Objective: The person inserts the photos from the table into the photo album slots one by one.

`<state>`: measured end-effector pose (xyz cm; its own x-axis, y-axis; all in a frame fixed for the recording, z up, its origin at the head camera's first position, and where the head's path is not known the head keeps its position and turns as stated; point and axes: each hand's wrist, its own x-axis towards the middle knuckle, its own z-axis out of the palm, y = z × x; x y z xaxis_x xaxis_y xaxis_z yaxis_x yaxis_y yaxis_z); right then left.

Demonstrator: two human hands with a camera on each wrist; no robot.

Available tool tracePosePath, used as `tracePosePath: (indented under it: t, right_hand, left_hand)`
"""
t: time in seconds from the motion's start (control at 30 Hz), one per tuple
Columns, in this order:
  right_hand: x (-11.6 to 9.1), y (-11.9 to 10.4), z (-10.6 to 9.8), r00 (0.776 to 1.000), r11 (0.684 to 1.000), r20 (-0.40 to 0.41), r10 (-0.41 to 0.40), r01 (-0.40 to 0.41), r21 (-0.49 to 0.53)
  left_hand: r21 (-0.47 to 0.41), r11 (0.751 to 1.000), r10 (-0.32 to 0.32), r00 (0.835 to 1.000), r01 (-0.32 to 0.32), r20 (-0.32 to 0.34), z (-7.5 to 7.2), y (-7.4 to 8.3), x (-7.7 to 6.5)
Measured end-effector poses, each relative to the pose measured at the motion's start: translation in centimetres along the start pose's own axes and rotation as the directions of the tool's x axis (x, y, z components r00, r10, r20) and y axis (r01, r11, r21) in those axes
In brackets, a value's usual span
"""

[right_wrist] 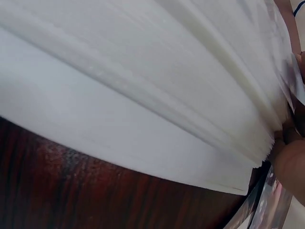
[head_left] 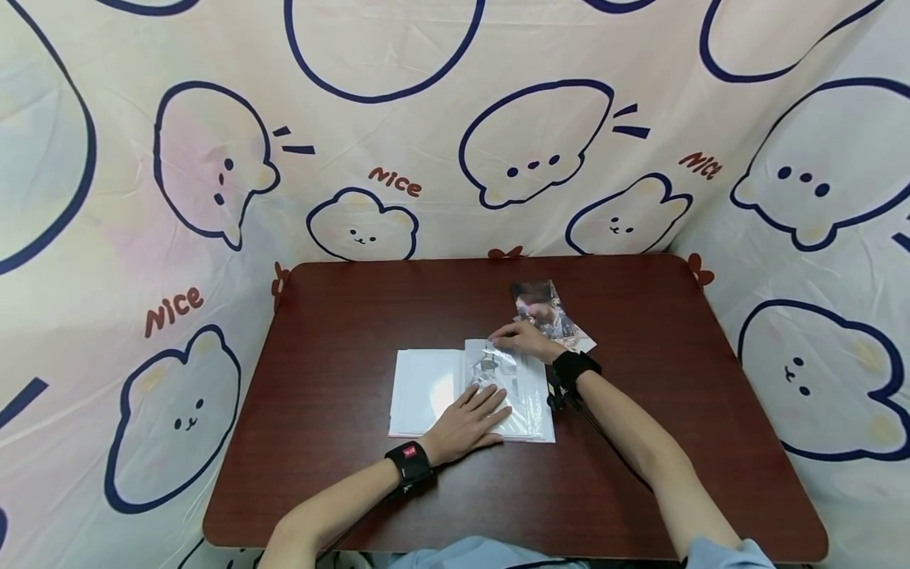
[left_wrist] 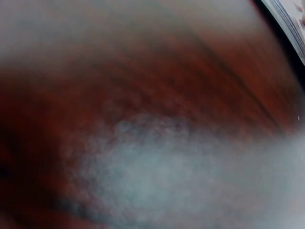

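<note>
An open photo album (head_left: 426, 383) with white pages lies on the table. Its right page (head_left: 529, 411) is a shiny clear sleeve, with a small greyish picture (head_left: 488, 362) showing near the top. My left hand (head_left: 465, 423) rests on the lower part of that page near the spine, fingers spread. At the page's top edge, my right hand (head_left: 524, 340) has bent fingers and pinches the clear sleeve. In the right wrist view, a finger (right_wrist: 291, 167) touches the ends of the stacked album pages (right_wrist: 143, 71). The left wrist view is too blurred to show that hand.
Several glossy printed pictures (head_left: 543, 308) lie overlapping behind the album, partly under my right hand. The brown wooden table (head_left: 327, 316) has rounded corners. A cartoon-printed curtain (head_left: 441, 158) hangs behind and beside it. A cable (head_left: 618, 450) runs along my right forearm.
</note>
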<state>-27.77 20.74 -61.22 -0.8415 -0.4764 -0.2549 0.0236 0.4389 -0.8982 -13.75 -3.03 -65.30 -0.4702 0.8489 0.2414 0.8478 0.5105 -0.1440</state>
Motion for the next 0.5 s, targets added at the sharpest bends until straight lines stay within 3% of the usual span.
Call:
tracePosePath:
  t: [0.27, 0.5]
  right_hand:
    - [0.03, 0.14, 0.11, 0.999, 0.998, 0.017, -0.038, 0.039, -0.049]
    - [0.19, 0.18, 0.83, 0.996, 0.974, -0.015, -0.092, 0.087, -0.207]
  left_hand:
    - [-0.055, 0.998, -0.008, 1.0, 0.008, 0.006, -0.1, 0.03, 0.07]
    - [-0.04, 0.999, -0.006, 1.0, 0.006, -0.004, 0.09, 0.12, 0.03]
